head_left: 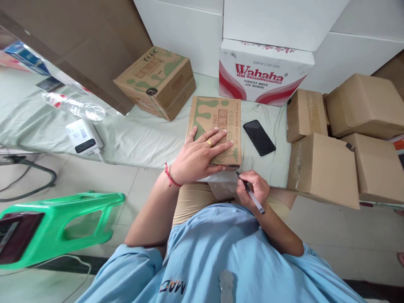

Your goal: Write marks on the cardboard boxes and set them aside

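A brown cardboard box with green print lies on the pale cloth-covered table, close to its front edge. My left hand rests flat on top of it, fingers spread, with a ring and a red wrist cord. Between the fingers of my right hand is a pen, its tip at the box's front right corner. A black phone lies just right of the box.
A similar printed box stands behind to the left, a white and red Wahaha carton behind. Several plain boxes are at the right. A plastic bottle and white device lie left; a green stool stands below.
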Motion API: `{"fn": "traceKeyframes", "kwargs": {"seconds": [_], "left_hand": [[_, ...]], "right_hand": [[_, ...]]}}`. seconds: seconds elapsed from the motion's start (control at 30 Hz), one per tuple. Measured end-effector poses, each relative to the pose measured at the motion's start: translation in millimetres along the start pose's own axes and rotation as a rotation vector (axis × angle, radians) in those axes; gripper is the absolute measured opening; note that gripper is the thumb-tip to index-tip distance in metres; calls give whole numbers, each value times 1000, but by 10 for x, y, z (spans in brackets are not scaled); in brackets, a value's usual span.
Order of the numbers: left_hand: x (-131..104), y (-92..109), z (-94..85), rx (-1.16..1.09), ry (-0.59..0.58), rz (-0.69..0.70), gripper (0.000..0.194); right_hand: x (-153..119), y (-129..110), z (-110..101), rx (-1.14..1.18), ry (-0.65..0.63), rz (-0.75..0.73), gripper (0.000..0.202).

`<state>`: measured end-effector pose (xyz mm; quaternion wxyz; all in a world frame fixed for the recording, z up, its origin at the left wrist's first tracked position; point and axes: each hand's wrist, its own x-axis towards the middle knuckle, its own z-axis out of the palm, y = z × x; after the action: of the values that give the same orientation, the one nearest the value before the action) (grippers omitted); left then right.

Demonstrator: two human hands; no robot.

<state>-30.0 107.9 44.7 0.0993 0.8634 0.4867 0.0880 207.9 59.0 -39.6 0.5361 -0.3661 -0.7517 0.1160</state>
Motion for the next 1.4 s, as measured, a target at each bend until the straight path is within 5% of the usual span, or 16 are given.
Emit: {"fn": "traceKeyframes", "kwargs": {"seconds": [0.4, 1.4], "left_hand": [[2, 2, -2, -3, -4, -4, 73], [-6, -10, 14, 9, 14, 6, 73]], "right_hand": [[95, 8, 128, 61, -22, -92, 35], [-33, 51, -71, -31, 73, 18, 22]]}}
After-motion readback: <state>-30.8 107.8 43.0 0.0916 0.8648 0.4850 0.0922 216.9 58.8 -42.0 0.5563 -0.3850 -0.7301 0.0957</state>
